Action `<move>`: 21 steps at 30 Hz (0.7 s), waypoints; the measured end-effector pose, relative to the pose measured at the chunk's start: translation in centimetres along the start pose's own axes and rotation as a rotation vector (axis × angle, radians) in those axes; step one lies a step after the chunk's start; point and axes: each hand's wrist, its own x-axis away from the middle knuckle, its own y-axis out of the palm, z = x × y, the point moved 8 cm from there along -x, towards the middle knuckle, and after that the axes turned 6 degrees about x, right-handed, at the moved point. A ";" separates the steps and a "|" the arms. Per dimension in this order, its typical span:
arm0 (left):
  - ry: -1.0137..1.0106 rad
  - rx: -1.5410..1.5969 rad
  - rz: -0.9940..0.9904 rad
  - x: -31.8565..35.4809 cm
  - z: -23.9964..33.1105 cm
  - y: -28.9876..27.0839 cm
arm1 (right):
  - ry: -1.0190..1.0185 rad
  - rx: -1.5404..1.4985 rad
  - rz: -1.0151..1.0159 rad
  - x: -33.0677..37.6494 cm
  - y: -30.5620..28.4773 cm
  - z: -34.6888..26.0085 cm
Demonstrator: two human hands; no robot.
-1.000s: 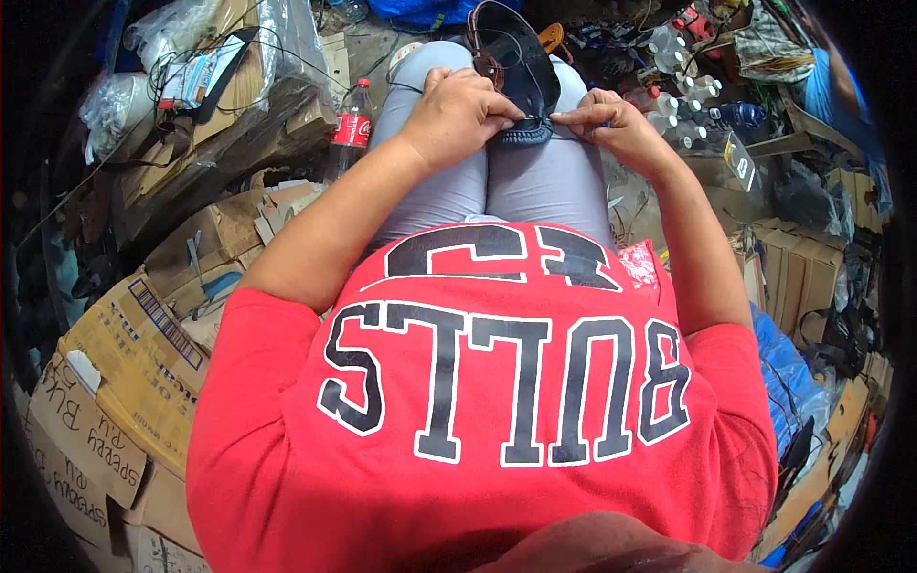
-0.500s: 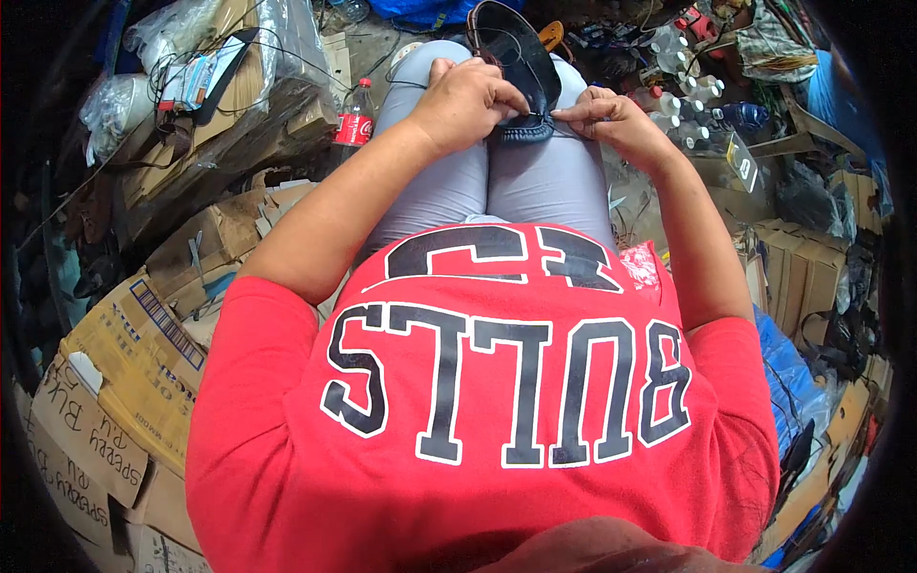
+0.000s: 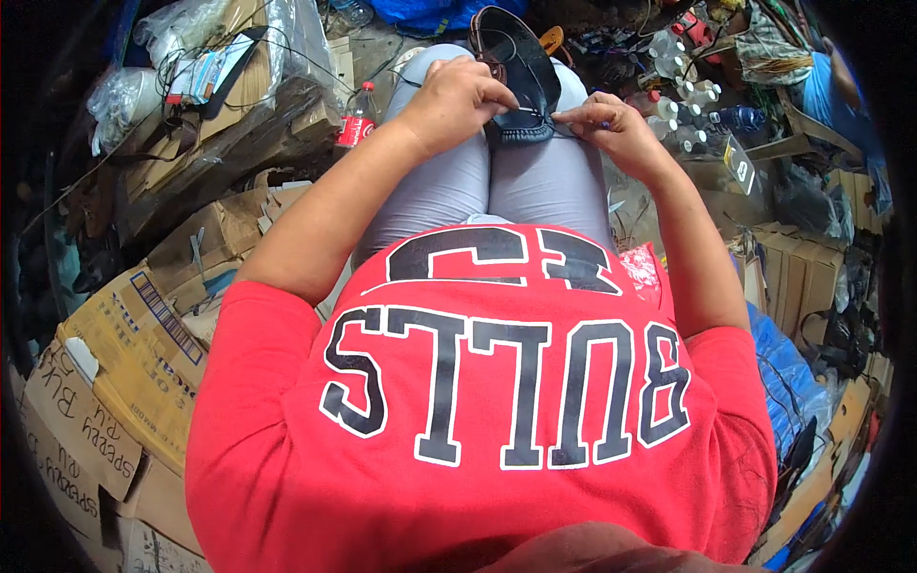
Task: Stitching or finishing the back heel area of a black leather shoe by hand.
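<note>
A dark leather shoe [image 3: 537, 78] with a brown edge lies across my thighs, its gathered, stitched toe [image 3: 525, 134] towards me. My left hand [image 3: 457, 103] is over its left side, thumb and forefinger pinched together just above the toe seam. A short pale sliver shows by those fingertips, too small to name. On the other side, my right hand [image 3: 609, 122] pinches at the toe's right edge; what is between its fingertips is too small to make out. A thin dark thread loops across the shoe's opening.
Grey trousers [image 3: 430, 181] cover the legs under the shoe. A red-capped bottle [image 3: 359, 119] stands by the left knee. Several small bottles [image 3: 673, 119] cluster beyond my right hand. Flattened cardboard [image 3: 134, 353] and plastic-wrapped stacks [image 3: 258, 86] crowd the left; a blue plastic bag [image 3: 783, 382] lies right.
My left hand's fingertips have drawn slightly up and left, away from the toe seam. My right hand stays at the toe's right edge, almost unmoved.
</note>
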 end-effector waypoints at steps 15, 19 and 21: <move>-0.061 -0.047 -0.046 0.2 0.3 0.4 | 0.081 -0.079 -0.076 -1.2 -0.1 0.7; -0.067 -0.030 -0.057 0.1 0.4 0.6 | 0.090 -0.127 -0.082 -1.2 0.0 1.3; -0.076 -0.006 -0.050 0.2 0.3 0.9 | 0.092 -0.140 -0.084 -1.1 0.1 1.5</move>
